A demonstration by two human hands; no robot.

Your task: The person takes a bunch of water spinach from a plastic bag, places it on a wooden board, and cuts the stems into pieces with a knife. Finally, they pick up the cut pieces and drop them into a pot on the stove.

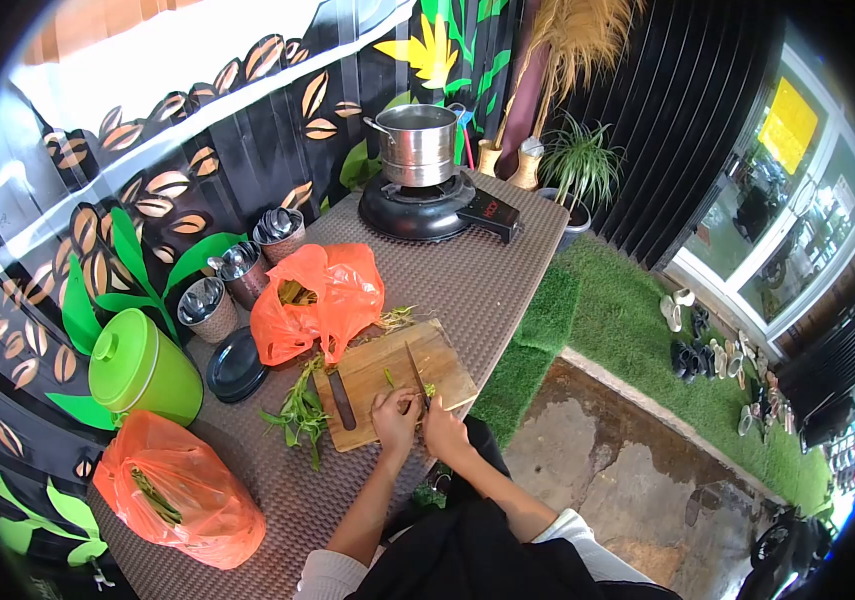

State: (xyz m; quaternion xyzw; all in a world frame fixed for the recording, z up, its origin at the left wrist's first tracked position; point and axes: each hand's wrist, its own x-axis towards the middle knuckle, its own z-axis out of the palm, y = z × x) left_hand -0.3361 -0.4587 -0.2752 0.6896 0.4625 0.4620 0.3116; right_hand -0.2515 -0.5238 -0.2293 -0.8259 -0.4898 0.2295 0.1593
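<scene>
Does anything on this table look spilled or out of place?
Slightly messy: loose green leaves lie on the tabletop by the left edge of the cutting board, and thin scraps are scattered at its far edge beside an orange bag. They look stray, not gathered.

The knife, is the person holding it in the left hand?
No, the right hand grips the knife, which is over the wooden cutting board.

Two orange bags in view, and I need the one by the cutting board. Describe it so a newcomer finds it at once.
On the brown textured table, find the wooden cutting board. At its far edge sits an orange plastic bag, beside the cutlery-filled cups. The other orange bag stands by the green lidded bucket; this one sits farther back, nearer the black stove.
</scene>
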